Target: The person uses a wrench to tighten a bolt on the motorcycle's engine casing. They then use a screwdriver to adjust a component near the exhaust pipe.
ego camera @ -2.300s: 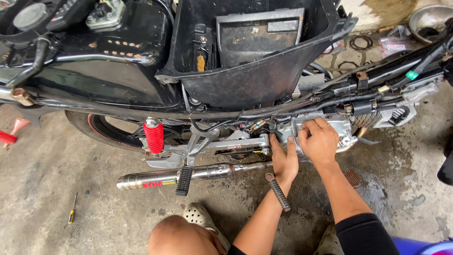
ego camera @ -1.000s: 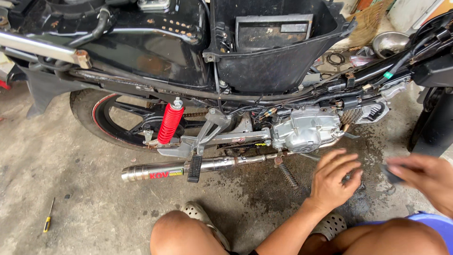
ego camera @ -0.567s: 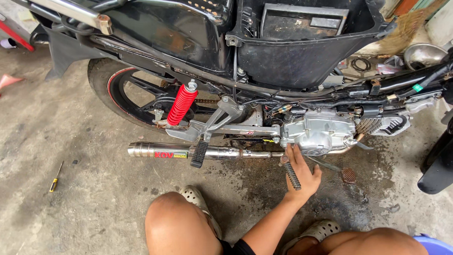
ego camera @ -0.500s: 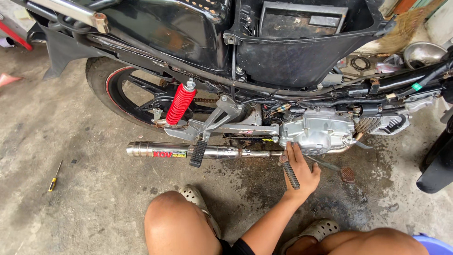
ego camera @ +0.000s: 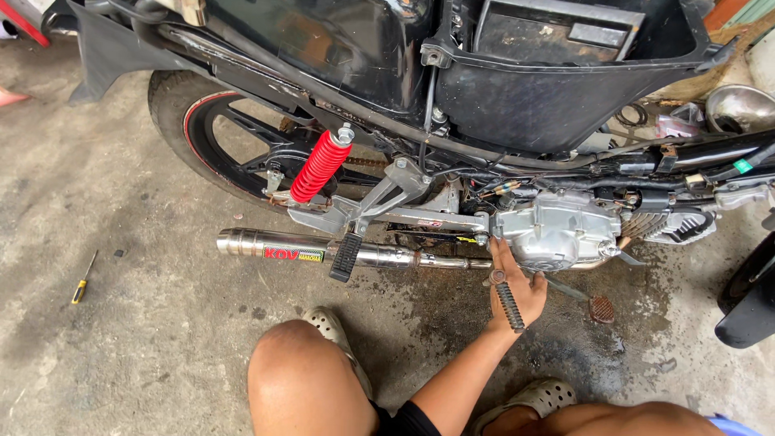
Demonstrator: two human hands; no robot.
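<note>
Reaching under the silver engine case (ego camera: 557, 230), the left hand (ego camera: 517, 287) touches the ribbed footpeg (ego camera: 508, 303) — grip loose, fingers spread.

I look down into a motorcycle repair workshop: a stripped motorcycle (ego camera: 452, 105) stands on oil-stained concrete floor (ego camera: 121, 355), a screwdriver (ego camera: 83, 278) and loose parts (ego camera: 678, 121) lying about.

Left hand (ego camera: 517, 291) back at engine (ego camera: 557, 234) (alone)

I see a dark, ribbed-rubber foot peg on a short metal stem (ego camera: 508, 303) hanging down and tilted slightly right, just beneath the silver, dull-shining metal engine case (ego camera: 557, 234) low on the motorcycle, right of the chrome exhaust pipe (ego camera: 323, 250).
</note>
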